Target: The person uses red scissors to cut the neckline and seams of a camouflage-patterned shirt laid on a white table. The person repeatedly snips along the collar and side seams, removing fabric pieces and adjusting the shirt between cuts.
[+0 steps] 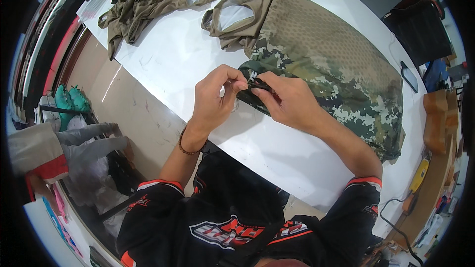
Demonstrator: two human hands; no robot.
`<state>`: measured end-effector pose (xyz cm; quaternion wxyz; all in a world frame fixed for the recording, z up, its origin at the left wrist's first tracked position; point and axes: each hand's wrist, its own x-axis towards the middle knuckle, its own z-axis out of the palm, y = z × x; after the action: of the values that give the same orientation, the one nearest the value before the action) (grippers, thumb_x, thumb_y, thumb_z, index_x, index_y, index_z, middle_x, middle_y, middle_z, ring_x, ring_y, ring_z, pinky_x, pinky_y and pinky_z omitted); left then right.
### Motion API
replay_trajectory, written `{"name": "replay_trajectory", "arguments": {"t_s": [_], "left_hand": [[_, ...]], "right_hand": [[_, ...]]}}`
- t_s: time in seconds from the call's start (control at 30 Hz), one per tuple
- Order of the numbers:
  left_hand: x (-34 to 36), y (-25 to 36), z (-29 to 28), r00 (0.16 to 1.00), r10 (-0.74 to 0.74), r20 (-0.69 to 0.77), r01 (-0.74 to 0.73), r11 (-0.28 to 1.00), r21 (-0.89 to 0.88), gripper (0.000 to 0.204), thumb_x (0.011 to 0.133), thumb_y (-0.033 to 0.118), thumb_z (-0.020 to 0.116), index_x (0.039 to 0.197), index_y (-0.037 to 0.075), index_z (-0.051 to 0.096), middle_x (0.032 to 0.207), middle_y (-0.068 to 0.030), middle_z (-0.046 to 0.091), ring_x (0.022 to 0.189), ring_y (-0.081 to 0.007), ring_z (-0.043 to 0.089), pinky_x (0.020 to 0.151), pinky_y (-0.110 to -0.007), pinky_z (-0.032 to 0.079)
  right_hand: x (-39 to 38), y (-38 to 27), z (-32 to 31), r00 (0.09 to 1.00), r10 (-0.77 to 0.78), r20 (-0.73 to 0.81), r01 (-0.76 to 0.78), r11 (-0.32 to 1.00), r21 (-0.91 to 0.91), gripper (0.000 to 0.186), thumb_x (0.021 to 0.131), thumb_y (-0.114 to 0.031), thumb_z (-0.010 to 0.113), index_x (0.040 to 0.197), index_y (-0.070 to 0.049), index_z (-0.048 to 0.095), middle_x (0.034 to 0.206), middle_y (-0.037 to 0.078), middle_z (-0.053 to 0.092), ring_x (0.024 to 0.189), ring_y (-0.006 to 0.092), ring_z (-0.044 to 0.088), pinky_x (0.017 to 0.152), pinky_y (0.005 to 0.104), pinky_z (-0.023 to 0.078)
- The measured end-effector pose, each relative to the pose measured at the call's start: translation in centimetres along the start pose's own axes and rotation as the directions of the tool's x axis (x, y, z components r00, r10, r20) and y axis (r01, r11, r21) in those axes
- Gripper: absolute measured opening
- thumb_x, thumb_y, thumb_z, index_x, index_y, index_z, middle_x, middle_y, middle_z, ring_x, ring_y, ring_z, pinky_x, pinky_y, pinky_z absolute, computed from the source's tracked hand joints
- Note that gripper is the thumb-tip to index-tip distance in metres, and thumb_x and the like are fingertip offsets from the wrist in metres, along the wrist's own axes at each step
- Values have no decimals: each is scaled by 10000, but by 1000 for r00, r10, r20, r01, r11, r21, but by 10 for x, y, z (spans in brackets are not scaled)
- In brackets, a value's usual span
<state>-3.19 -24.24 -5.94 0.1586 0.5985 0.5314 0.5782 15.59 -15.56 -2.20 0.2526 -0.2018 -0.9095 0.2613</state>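
A camouflage and brown patterned shirt (331,59) is spread on the white table, its collar at the far left end. Over its near left edge my two hands meet. My left hand (217,94) has thumb and forefinger pinched together at the shirt's dark green sleeve edge. Closed too, my right hand (294,101) grips a small dark thing at the same edge; its fingers hide most of it, so I cannot tell whether it is folded cloth or a small tool. A beaded bracelet (190,151) circles my left wrist.
A second brown shirt (143,7) lies crumpled at the table's (178,54) far left. On the right are a phone (409,76), a yellow-handled cutter (419,175) and brown cardboard (435,123). Another person's red-trimmed sleeve (49,168) shows at left, near green bundles (71,100).
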Motion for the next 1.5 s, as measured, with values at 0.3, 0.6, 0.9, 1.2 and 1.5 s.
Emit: {"name": "replay_trajectory", "arguments": {"t_s": [0.3,0.6,0.9,1.2,1.5], "left_hand": [[0,4,2,998,57,10,-57,998,29,132,922,65,739,871,-9,642,792,-54,650,682,-128,600,646,-257,484],[-3,2,0,998,52,26,-52,999,4,150,951,98,717,881,-3,630,803,-56,653,697,-127,605,660,-256,492],[-3,-4,2,997,-52,50,58,991,-117,273,1038,262,609,956,4,576,881,-55,678,759,-105,616,667,-238,489],[-6,-8,1,994,-78,82,86,992,-93,288,1048,287,581,969,10,567,919,-63,689,788,-104,631,674,-235,500],[-4,-5,2,995,-65,78,72,993,-91,158,1007,136,652,942,-1,608,875,-72,698,764,-143,661,674,-265,531]], "right_hand": [[0,2,3,1000,13,23,-12,999,-51,145,948,-157,674,1021,-45,619,747,168,665,650,381,658,569,437,504],[1,8,1,993,111,49,-116,985,130,159,952,-162,672,1038,-34,633,649,157,636,543,319,630,519,411,469],[2,0,-17,977,197,79,-211,940,268,154,920,-124,717,976,8,661,589,99,534,506,174,455,496,317,387],[-4,2,-3,996,62,58,-65,996,59,179,895,-166,712,927,-11,630,630,153,626,582,361,647,541,447,500],[-6,2,1,999,15,31,-14,999,-46,168,914,-172,686,911,-29,597,644,151,639,610,370,663,557,463,523]]}}
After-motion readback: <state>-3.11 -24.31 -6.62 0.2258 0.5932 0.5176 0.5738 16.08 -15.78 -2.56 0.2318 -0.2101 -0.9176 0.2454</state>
